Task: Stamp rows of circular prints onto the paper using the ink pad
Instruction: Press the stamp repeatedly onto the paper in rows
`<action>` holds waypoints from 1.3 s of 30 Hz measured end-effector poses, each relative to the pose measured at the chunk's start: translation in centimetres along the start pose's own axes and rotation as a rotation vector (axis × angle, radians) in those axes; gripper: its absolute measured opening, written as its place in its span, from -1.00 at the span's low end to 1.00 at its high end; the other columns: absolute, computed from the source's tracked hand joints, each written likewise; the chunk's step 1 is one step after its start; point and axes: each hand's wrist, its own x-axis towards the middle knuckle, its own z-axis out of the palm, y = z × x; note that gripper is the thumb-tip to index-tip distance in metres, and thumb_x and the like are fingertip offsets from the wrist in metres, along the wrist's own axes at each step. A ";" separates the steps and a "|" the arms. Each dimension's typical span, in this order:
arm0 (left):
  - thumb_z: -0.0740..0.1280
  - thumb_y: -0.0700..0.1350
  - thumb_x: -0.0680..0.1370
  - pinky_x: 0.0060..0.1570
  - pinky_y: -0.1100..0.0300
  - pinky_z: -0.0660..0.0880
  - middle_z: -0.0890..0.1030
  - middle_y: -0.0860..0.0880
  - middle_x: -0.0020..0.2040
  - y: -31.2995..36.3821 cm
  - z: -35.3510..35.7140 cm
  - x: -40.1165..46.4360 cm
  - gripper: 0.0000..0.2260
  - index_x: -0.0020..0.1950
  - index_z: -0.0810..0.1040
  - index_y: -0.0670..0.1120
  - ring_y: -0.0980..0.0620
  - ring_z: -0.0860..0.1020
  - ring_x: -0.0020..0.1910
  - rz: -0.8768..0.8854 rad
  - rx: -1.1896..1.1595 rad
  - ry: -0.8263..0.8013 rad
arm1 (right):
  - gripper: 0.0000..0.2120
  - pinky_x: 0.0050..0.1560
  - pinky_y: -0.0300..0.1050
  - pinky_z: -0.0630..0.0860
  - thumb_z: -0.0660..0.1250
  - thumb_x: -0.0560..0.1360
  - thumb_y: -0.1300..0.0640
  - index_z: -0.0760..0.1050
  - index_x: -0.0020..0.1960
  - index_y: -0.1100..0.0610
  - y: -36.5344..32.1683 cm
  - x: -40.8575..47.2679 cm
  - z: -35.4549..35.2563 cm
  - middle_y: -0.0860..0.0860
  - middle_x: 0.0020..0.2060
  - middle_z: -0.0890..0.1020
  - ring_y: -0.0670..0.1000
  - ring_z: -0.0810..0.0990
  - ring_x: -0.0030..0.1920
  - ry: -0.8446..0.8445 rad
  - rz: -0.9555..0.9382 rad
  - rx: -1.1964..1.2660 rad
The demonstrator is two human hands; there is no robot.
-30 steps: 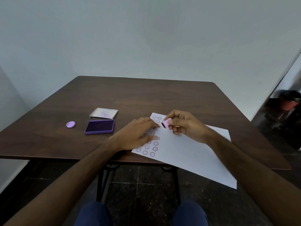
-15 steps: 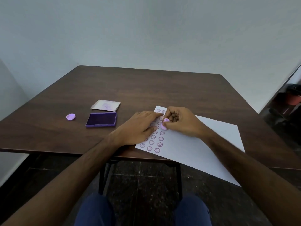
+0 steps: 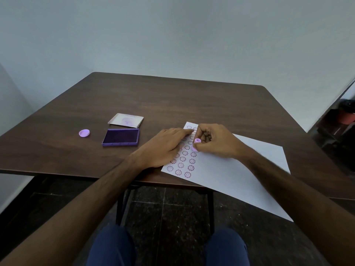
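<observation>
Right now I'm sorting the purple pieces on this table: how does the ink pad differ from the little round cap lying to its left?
The ink pad is a flat rectangle; the round cap is a small disc. The ink pad is dark purple, the round cap pale lilac. The ink pad is clearly the larger and lies nearer the paper; the round cap lies farther left. Both rest untouched on the table, apart from each other.
</observation>
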 end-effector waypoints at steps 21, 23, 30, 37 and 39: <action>0.17 -0.27 0.59 0.31 0.25 0.17 0.42 -0.07 0.46 -0.3 0.2 0.0 -0.58 0.46 0.40 -0.11 0.02 0.37 0.42 -0.010 0.036 0.011 | -0.68 0.05 0.00 0.56 0.36 0.54 0.15 0.44 0.28 0.04 -4.2 0.8 0.0 0.06 0.13 0.60 0.04 0.51 0.01 -0.324 -0.020 -0.634; 0.18 -0.28 0.58 0.29 0.26 0.17 0.44 -0.07 0.44 -0.3 0.1 -0.1 -0.58 0.45 0.41 -0.12 0.02 0.39 0.39 -0.007 0.036 0.014 | -0.67 -0.04 -0.08 0.49 0.36 0.53 0.15 0.43 0.28 0.04 -4.4 1.0 0.3 0.05 0.14 0.61 -0.01 0.43 -0.05 -0.309 -0.029 -0.666; 0.20 -0.30 0.56 0.32 0.21 0.22 0.44 -0.07 0.43 -0.1 0.1 -0.1 -0.56 0.44 0.42 -0.12 0.01 0.40 0.38 0.001 0.042 0.007 | -0.88 0.02 0.06 0.57 0.36 0.53 0.21 0.42 0.01 0.11 -4.9 0.7 -0.6 0.07 0.08 0.63 0.07 0.54 0.02 -0.349 -0.057 -0.659; 0.21 -0.29 0.56 0.30 0.24 0.22 0.46 -0.08 0.41 -0.1 0.1 0.0 -0.58 0.43 0.43 -0.13 0.01 0.42 0.36 0.004 0.047 0.012 | -0.80 0.02 0.03 0.58 0.36 0.53 0.22 0.36 -0.03 0.00 -5.1 0.8 -0.5 0.05 0.10 0.63 0.03 0.54 -0.01 -0.358 -0.062 -0.692; 0.21 -0.28 0.57 0.32 0.23 0.21 0.45 -0.09 0.42 -0.1 0.0 -0.1 -0.58 0.44 0.42 -0.13 0.00 0.41 0.37 0.001 0.055 0.006 | -0.79 -0.01 0.02 0.58 0.36 0.53 0.24 0.35 -0.06 0.01 -5.1 0.8 -0.8 0.05 0.07 0.64 0.03 0.54 -0.01 -0.376 -0.085 -0.688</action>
